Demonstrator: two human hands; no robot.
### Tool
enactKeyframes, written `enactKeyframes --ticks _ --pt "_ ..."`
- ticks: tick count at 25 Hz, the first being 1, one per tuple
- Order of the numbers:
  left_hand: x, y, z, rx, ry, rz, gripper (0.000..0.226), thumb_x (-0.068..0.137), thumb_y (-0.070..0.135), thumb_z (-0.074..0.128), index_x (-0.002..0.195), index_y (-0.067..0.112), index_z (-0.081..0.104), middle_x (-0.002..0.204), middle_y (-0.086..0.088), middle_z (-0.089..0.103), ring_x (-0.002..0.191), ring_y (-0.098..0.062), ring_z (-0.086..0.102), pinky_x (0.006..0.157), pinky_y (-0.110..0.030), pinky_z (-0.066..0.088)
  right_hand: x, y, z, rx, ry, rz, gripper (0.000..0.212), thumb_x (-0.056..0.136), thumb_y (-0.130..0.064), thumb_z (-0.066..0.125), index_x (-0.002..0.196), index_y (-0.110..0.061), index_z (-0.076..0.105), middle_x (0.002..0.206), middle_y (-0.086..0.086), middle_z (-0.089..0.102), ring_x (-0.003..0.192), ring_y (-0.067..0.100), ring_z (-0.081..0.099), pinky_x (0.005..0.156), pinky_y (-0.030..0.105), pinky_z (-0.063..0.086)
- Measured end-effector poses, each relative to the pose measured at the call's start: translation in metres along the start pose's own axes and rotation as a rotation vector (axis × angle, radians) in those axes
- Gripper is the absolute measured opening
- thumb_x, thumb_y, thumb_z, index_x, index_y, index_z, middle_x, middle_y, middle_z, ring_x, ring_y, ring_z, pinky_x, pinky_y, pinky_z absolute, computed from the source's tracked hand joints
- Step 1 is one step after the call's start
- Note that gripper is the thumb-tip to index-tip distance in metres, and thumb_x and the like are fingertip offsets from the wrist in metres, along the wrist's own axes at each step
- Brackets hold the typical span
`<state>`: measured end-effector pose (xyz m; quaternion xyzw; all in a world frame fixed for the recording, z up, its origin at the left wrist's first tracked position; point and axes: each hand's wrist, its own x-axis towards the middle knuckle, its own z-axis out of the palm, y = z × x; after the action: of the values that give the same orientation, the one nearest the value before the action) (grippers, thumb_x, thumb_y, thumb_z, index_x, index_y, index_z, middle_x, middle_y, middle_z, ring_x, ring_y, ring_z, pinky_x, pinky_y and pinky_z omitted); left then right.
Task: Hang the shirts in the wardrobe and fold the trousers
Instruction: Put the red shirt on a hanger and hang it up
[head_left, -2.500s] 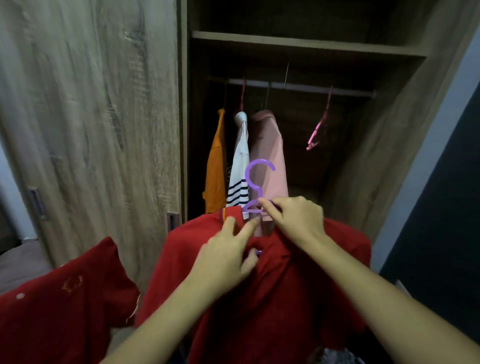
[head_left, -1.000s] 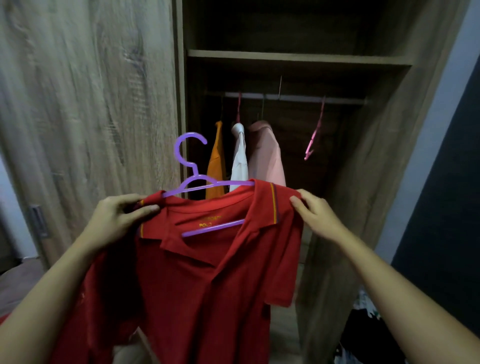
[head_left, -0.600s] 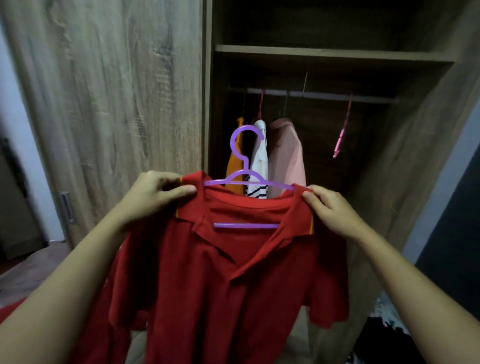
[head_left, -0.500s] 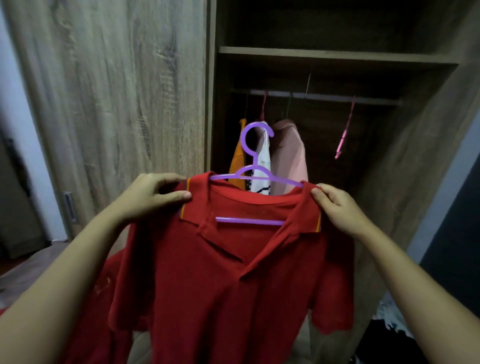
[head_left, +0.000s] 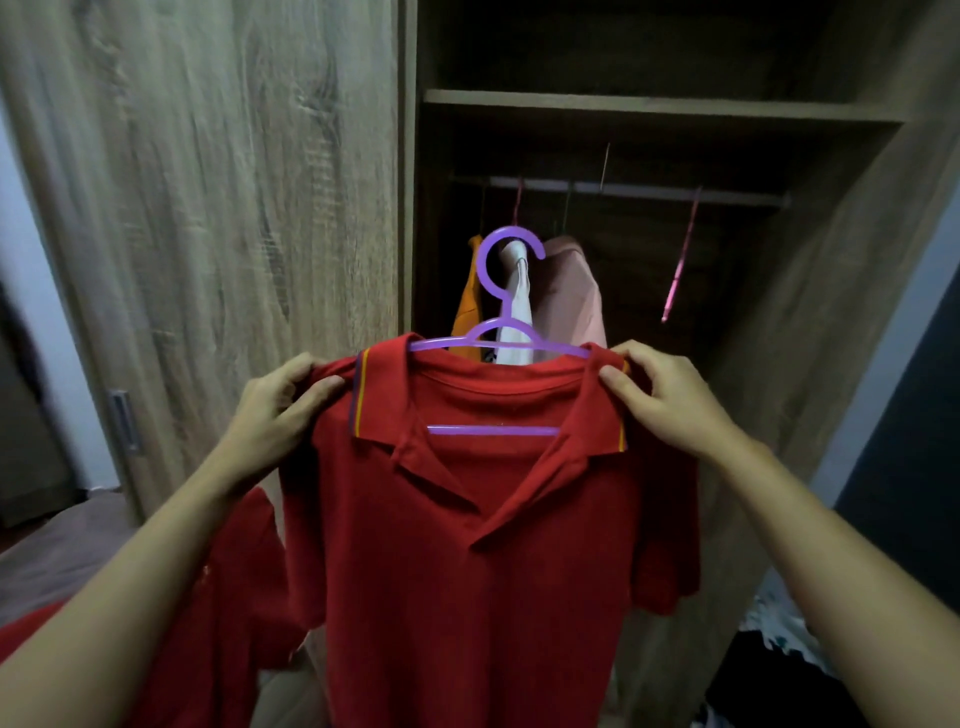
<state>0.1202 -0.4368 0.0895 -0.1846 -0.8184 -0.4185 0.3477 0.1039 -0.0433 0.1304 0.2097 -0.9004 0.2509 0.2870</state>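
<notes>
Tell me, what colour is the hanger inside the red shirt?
Purple. The hanger shows best in the head view, its hook above the red shirt.

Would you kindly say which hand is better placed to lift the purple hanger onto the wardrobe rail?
Probably the right hand: it grips the red shirt at the shoulder below the bare stretch of the rail, while the left hand grips the other shoulder before the wardrobe door.

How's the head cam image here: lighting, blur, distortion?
Head view: dim, near black behind the hanging rail; red polo shirt, left hand and right hand are sharp, no motion blur; wide-angle lens bows the wardrobe door at the left edge; no glare.
</notes>
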Motion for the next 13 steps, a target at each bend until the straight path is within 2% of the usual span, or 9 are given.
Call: enactKeyframes --ticks 3,5,6,8,9,11,12,13 --pt "0.0 -0.009 0.002 0.059 -0.015 -0.007 0.039 0.079 0.056 0.046 0.075 0.017 0.051 0.059 0.005 0.043 0.055 0.001 0.033 0.055 -0.029 0.033 -0.003 -0.002 0.003 0.0 0.013 0.083 0.023 0.089 -0.048 0.048 0.096 -0.028 0.057 0.087 -0.006 0.067 0.086 0.02 0.063 0.079 0.043 0.049" --pt "0.001 -0.017 -0.001 0.165 -0.066 -0.047 0.053 0.078 0.061 0.041 0.075 0.009 0.053 0.061 -0.008 0.048 0.056 -0.004 0.037 0.058 -0.033 0.036 -0.006 0.001 0.004 -0.003 0.061 0.149 0.024 0.089 -0.048 0.048 0.094 -0.028 0.058 0.086 -0.004 0.068 0.085 0.02 0.063 0.078 0.039 0.049" --pt "0.002 -0.02 -0.003 0.224 -0.098 -0.071 0.057 0.077 0.064 0.039 0.073 0.009 0.053 0.06 -0.008 0.05 0.054 -0.004 0.038 0.059 -0.034 0.037 -0.008 0.003 0.005 -0.003 0.079 0.169 0.021 0.089 -0.047 0.049 0.094 -0.029 0.059 0.085 -0.004 0.068 0.085 0.02 0.063 0.077 0.038 0.048" --pt "0.003 -0.019 -0.006 0.292 -0.165 -0.064 0.053 0.075 0.07 0.035 0.071 0.02 0.052 0.056 0.004 0.049 0.055 -0.003 0.044 0.059 -0.031 0.037 -0.011 0.006 0.006 0.018 0.101 0.188 0.017 0.089 -0.043 0.055 0.092 -0.028 0.061 0.084 -0.005 0.067 0.085 0.018 0.063 0.078 0.038 0.048" --pt "0.006 -0.01 -0.008 0.29 -0.192 -0.058 0.043 0.074 0.071 0.036 0.073 0.033 0.055 0.059 0.012 0.054 0.06 0.003 0.049 0.061 -0.025 0.039 -0.011 0.007 0.007 0.035 0.098 0.19 0.019 0.087 -0.044 0.056 0.092 -0.027 0.062 0.084 -0.005 0.068 0.084 0.018 0.063 0.079 0.039 0.049" --pt "0.017 0.017 -0.006 0.236 -0.269 -0.016 0.025 0.072 0.073 0.041 0.083 0.057 0.056 0.076 0.031 0.063 0.074 0.015 0.054 0.069 -0.01 0.041 -0.007 0.008 0.009 0.098 0.07 0.162 0.03 0.082 -0.053 0.054 0.091 -0.027 0.063 0.084 -0.006 0.068 0.084 0.016 0.064 0.08 0.042 0.051" --pt "0.023 0.029 -0.003 0.222 -0.319 0.016 0.029 0.07 0.075 0.044 0.087 0.055 0.058 0.082 0.03 0.064 0.075 0.015 0.055 0.069 -0.007 0.041 -0.003 0.009 0.01 0.14 0.053 0.142 0.032 0.079 -0.058 0.052 0.091 -0.03 0.063 0.085 -0.006 0.068 0.085 0.016 0.065 0.081 0.044 0.051" --pt "0.029 0.04 0.0 0.23 -0.377 0.042 0.04 0.07 0.077 0.046 0.089 0.046 0.062 0.083 0.021 0.067 0.072 0.01 0.056 0.067 -0.01 0.043 0.0 0.01 0.01 0.181 0.035 0.125 0.031 0.077 -0.06 0.05 0.09 -0.035 0.063 0.087 -0.009 0.069 0.086 0.015 0.065 0.083 0.044 0.051"
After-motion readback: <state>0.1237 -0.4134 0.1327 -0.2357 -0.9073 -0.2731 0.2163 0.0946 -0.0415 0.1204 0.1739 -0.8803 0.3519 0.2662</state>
